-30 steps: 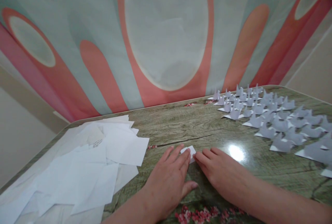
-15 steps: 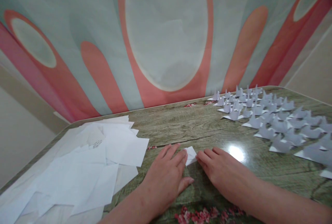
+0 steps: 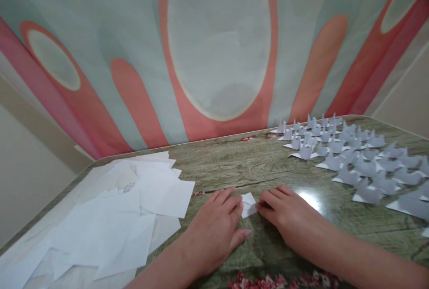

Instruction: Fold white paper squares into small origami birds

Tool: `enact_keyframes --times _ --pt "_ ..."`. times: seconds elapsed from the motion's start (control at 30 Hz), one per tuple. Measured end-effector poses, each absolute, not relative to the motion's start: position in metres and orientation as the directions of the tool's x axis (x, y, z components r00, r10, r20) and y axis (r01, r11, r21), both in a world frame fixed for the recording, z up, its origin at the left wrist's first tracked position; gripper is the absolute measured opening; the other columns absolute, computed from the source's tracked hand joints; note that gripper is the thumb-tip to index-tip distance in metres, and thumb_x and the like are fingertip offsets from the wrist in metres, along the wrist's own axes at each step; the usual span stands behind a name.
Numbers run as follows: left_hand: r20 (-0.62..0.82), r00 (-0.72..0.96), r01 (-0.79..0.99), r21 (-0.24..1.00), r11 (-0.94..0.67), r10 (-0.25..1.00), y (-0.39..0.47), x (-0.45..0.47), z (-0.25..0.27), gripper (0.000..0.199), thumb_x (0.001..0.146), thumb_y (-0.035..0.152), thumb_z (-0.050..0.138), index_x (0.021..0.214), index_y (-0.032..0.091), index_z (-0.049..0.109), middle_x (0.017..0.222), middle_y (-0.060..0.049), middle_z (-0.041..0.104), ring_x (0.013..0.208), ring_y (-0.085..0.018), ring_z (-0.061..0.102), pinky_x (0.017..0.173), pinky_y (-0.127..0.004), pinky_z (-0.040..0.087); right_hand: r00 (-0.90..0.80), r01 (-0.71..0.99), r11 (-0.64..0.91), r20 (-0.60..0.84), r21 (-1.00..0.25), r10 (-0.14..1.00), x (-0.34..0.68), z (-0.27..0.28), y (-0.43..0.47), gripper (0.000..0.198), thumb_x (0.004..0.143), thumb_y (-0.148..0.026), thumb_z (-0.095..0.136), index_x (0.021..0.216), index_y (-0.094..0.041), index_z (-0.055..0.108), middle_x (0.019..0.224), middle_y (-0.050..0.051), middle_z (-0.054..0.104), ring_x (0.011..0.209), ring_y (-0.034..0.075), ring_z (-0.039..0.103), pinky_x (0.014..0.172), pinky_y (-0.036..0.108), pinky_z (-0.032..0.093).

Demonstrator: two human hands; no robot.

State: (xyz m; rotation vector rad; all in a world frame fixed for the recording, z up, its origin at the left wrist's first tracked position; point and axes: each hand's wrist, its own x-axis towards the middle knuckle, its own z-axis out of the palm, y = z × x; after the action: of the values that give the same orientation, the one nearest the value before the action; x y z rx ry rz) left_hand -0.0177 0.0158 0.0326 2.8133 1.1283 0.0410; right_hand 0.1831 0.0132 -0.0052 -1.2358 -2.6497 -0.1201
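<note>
A small folded white paper (image 3: 249,204) lies on the table between my two hands, with crease lines on its upper face. My left hand (image 3: 217,228) is palm down, its fingertips touching the paper's left edge and its thumb held apart, so it is open. At the paper's right corner, my right hand (image 3: 279,208) has its fingers drawn together, thumb and forefinger pinched on the edge. Part of the paper's left side is hidden under my left fingers.
Loose white paper sheets (image 3: 110,217) lie in an overlapping heap on the left. Several folded paper cranes (image 3: 365,166) stand in rows at the right. Behind the wood-patterned table (image 3: 214,164) rises a patterned backdrop (image 3: 217,48).
The whole view has shifted slightly. My right fingers have moved a little at the paper's right corner. My left hand keeps nearly the same place beside the paper.
</note>
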Motion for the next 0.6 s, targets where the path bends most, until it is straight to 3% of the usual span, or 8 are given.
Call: enact_keyframes --times 0.1,0.17,0.3,0.43,0.53,0.6 --pt "-0.013 0.714 0.695 0.132 -0.706 0.7 0.017 -0.018 0.033 0.039 0.086 0.041 0.045 0.117 0.018 0.052 0.122 -0.008 0.051 0.124 -0.026 0.033 0.104 -0.044 0.026 -0.527 0.783 0.577 0.245 -0.233 0.814 0.183 -0.005 0.016 0.019 0.077 -0.008 0.055 0.084 -0.022 0.066 0.084 0.001 0.06 0.079 0.018 0.053 0.073 0.034 0.038" --pt "-0.01 0.712 0.697 0.137 -0.704 0.702 0.018 -0.017 0.034 0.035 0.086 0.038 0.047 0.114 0.018 0.053 0.119 -0.009 0.051 0.122 -0.026 0.035 0.103 -0.044 0.027 -0.496 0.775 0.556 0.255 -0.301 0.83 0.181 -0.005 0.015 0.021 0.079 -0.008 0.052 0.09 -0.021 0.064 0.091 0.003 0.06 0.085 0.019 0.052 0.076 0.034 0.038" --pt "0.006 0.711 0.694 0.159 -0.702 0.703 0.02 -0.015 0.034 0.028 0.085 0.031 0.05 0.108 0.017 0.056 0.11 -0.009 0.053 0.112 -0.025 0.042 0.098 -0.043 0.033 -0.554 0.733 0.616 0.274 -0.287 0.786 0.177 -0.01 0.016 0.026 0.081 -0.011 0.051 0.103 -0.02 0.061 0.103 0.006 0.058 0.095 0.023 0.049 0.08 0.037 0.039" --pt "0.065 0.697 0.69 0.213 -0.692 0.714 0.022 -0.014 0.024 0.017 0.086 0.022 0.047 0.097 0.017 0.059 0.102 -0.007 0.055 0.102 -0.022 0.046 0.09 -0.039 0.038 -0.576 0.732 0.633 0.268 -0.251 0.772 0.175 -0.015 0.017 0.029 0.08 -0.012 0.054 0.106 -0.021 0.061 0.102 0.007 0.059 0.094 0.024 0.049 0.079 0.04 0.041" --pt "0.122 0.615 0.719 0.318 -0.618 0.779 0.025 -0.013 0.012 0.015 0.087 0.019 0.043 0.085 0.017 0.058 0.092 -0.004 0.055 0.091 -0.018 0.049 0.083 -0.034 0.041 -0.571 0.727 0.628 0.264 -0.277 0.777 0.175 -0.014 0.017 0.026 0.08 -0.011 0.053 0.103 -0.021 0.062 0.1 0.007 0.059 0.093 0.023 0.05 0.078 0.039 0.042" --pt "0.162 0.532 0.732 0.405 -0.548 0.831 0.027 -0.013 0.006 0.01 0.086 0.02 0.046 0.087 0.017 0.055 0.092 -0.004 0.054 0.09 -0.018 0.049 0.081 -0.033 0.041 -0.565 0.715 0.627 0.273 -0.31 0.779 0.175 -0.012 0.017 0.024 0.082 -0.013 0.051 0.101 -0.021 0.064 0.097 0.007 0.059 0.092 0.023 0.05 0.077 0.038 0.042"
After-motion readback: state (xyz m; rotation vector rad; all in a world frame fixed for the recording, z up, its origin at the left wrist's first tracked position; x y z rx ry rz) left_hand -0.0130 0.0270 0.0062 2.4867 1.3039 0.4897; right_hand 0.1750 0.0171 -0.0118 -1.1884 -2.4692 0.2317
